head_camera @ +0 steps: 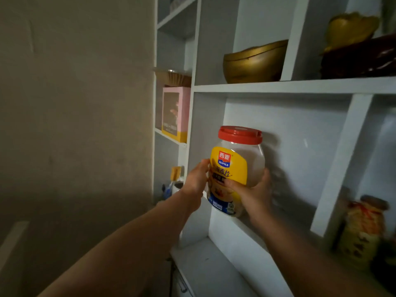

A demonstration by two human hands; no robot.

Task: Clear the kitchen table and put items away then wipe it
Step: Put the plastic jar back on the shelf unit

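Note:
A clear plastic jar [236, 166] with a red lid and a yellow and blue label is held up at the front edge of a white shelf compartment [289, 133]. My left hand [196, 183] lies against the jar's left side with its fingers on the label. My right hand [254, 194] grips the jar from the lower right, thumb across the label. The jar's base is at the compartment's floor edge; I cannot tell if it rests there. The jar looks nearly empty.
The white shelving unit [278, 86] fills the right half. A gold bowl [255, 63] sits in the compartment above. A pink box [175, 113] stands in a narrow left bay. A filled jar [364, 228] stands at lower right. A bare wall [75, 103] is at left.

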